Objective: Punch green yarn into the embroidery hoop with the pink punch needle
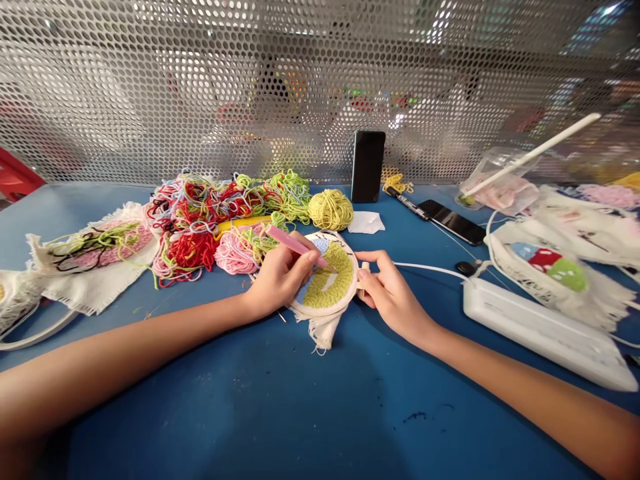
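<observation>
The left hand point(275, 279) closes round 1 pink punch needle point(289, 239); the right point(396, 303) pinches the embroidery hoop point(320, 311) between them, likely light, best held by its stiff rim.

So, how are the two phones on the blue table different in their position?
The phone near the yellow yarn ball stands upright; the other phone lies flat. The upright phone is by the metal mesh; the flat phone is nearer the white power strip. Both screens look dark.
</observation>
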### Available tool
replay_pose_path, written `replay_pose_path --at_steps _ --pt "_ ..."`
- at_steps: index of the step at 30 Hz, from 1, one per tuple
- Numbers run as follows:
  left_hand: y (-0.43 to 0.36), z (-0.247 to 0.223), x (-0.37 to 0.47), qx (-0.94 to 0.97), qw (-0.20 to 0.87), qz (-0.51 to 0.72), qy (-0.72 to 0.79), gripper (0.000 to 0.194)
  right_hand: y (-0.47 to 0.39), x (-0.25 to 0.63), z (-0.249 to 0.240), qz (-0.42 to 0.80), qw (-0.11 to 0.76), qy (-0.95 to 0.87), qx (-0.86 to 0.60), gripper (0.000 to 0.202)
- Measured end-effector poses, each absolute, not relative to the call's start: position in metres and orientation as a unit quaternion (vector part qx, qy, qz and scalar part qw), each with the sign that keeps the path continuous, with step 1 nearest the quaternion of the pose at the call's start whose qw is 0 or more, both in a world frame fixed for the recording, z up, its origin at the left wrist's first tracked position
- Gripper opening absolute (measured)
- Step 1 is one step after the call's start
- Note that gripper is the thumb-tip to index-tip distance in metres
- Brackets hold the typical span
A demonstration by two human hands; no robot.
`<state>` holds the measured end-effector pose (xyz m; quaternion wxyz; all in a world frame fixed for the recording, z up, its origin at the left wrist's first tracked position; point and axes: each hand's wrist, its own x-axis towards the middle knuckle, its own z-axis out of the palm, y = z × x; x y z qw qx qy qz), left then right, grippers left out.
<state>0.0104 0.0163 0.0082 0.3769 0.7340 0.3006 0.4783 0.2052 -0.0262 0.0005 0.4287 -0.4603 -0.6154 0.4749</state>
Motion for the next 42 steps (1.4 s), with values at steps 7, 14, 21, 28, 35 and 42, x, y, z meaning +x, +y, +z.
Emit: replay_pose_path --at_steps 7,14,21,28,35,42 --pt "0.015 0.009 0.017 0.827 0.284 0.405 0.265 0.02 -0.029 0.205 0.0 0.467 0.436 -0.627 -0.446 0.028" --pt "0.016 0.006 0.013 0.666 0.449 0.507 0.313 0.027 -0.024 0.205 -0.004 0.467 0.436 -0.612 -0.465 0.026" --pt "0.018 0.005 0.012 0.626 0.478 0.535 0.305 0.028 -0.024 0.206 -0.004 0.464 0.437 -0.613 -0.467 0.025" --pt "0.016 0.004 0.011 0.691 0.421 0.506 0.299 0.026 -0.025 0.206 -0.002 0.457 0.436 -0.618 -0.468 0.025" --pt "0.013 0.011 0.011 0.821 0.249 0.44 0.266 0.023 -0.028 0.206 -0.001 0.455 0.436 -0.625 -0.461 0.026" --pt "0.012 0.012 0.016 0.852 0.25 0.389 0.248 0.018 -0.032 0.207 -0.002 0.421 0.421 -0.646 -0.477 0.029"
